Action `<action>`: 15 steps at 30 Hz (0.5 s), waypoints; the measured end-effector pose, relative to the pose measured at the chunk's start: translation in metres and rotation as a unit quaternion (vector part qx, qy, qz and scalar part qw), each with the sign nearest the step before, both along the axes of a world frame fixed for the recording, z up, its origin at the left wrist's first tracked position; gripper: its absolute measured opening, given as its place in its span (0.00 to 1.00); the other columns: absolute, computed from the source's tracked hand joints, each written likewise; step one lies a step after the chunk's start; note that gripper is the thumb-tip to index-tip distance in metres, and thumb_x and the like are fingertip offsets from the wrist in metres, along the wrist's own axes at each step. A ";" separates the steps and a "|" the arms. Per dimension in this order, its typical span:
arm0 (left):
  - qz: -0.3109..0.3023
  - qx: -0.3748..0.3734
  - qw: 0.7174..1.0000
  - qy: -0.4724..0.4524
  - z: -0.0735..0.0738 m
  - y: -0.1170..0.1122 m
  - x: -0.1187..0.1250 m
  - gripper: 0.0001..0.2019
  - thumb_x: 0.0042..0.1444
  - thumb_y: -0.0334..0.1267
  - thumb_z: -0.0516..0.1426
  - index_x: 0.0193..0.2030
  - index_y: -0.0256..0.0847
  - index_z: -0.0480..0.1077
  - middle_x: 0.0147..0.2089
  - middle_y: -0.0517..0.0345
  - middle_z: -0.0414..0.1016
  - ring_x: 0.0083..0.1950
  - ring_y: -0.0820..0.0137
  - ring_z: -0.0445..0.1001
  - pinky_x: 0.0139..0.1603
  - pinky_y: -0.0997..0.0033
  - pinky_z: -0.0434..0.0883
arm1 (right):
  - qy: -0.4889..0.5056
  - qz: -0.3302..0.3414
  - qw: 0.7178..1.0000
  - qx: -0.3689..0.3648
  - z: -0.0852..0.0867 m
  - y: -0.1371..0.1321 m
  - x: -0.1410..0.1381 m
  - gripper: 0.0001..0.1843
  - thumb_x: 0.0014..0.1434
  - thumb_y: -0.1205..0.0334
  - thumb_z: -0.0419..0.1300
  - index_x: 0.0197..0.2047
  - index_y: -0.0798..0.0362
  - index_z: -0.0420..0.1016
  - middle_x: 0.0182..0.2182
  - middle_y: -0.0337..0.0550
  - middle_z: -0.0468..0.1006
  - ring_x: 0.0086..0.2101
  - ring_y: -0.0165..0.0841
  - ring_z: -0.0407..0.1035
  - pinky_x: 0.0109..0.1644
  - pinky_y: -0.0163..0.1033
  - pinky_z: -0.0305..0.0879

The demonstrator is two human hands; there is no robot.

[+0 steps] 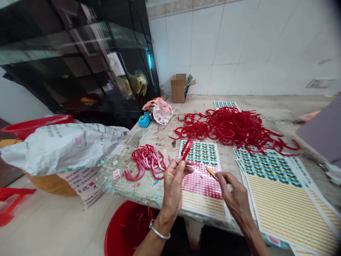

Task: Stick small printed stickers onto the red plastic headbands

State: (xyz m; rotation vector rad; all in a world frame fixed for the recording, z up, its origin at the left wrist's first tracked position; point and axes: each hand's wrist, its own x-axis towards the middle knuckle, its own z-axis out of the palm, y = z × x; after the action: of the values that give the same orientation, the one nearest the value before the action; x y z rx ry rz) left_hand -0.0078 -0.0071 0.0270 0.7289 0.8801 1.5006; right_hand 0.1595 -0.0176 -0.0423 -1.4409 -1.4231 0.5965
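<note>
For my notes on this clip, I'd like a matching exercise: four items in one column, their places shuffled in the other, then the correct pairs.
Items
1. red band
2. slim yellow item
3. small blue container
4. cardboard box

Places
A. beside the pink and white bag
B. in the right hand
C. near the tiled wall
D. in the left hand

Pairs: 1-D, 2-B, 3-A, 4-C

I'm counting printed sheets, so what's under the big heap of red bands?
The heap partly hides a printed sheet at its far edge and overlaps more sheets at its near right. Whatever else lies beneath cannot be seen.
</note>
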 end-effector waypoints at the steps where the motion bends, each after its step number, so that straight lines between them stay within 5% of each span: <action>1: 0.003 0.002 1.000 -0.002 0.000 -0.001 0.002 0.05 0.53 0.36 0.57 0.34 0.37 0.69 0.32 0.58 0.72 0.32 0.76 0.71 0.39 0.74 0.67 | 0.076 0.041 0.995 -0.058 0.005 -0.010 -0.009 0.15 0.57 0.50 0.54 0.34 0.53 0.74 0.29 0.44 0.75 0.30 0.35 0.68 0.35 0.40 0.64; 4: 0.002 -0.001 1.000 0.005 -0.001 -0.005 0.008 0.06 0.54 0.37 0.57 0.35 0.36 0.69 0.33 0.57 0.73 0.33 0.75 0.71 0.37 0.76 0.67 | 0.310 0.111 0.930 -0.162 0.018 -0.025 -0.038 0.17 0.54 0.49 0.57 0.38 0.53 0.75 0.33 0.46 0.76 0.29 0.33 0.67 0.30 0.37 0.66; 9: -0.017 -0.010 1.000 0.024 -0.006 -0.017 0.011 0.07 0.55 0.38 0.56 0.36 0.37 0.68 0.32 0.56 0.74 0.35 0.71 0.73 0.37 0.74 0.68 | 0.517 0.092 0.839 -0.141 0.027 -0.012 -0.062 0.12 0.52 0.53 0.60 0.38 0.50 0.75 0.37 0.44 0.75 0.32 0.32 0.68 0.36 0.39 0.68; 12: -0.021 -0.016 0.999 0.034 -0.012 -0.021 0.009 0.06 0.55 0.38 0.56 0.36 0.37 0.69 0.31 0.56 0.74 0.34 0.72 0.73 0.40 0.72 0.67 | 0.500 0.055 0.858 -0.108 0.028 -0.004 -0.062 0.08 0.50 0.56 0.63 0.33 0.50 0.72 0.31 0.40 0.74 0.30 0.32 0.68 0.36 0.39 0.66; 15: -0.020 -0.028 0.999 0.036 -0.019 -0.023 0.006 0.07 0.55 0.38 0.56 0.37 0.37 0.69 0.34 0.55 0.75 0.34 0.73 0.72 0.41 0.72 0.67 | 0.373 0.026 0.926 -0.059 0.030 -0.003 -0.054 0.08 0.52 0.56 0.61 0.31 0.51 0.71 0.29 0.38 0.71 0.30 0.31 0.66 0.37 0.38 0.64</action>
State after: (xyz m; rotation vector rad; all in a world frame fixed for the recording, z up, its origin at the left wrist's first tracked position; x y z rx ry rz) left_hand -0.0015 -0.0304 0.0085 0.7583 0.9523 1.4172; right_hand 0.1054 -0.0206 -0.0119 -1.0791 -0.8236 1.1348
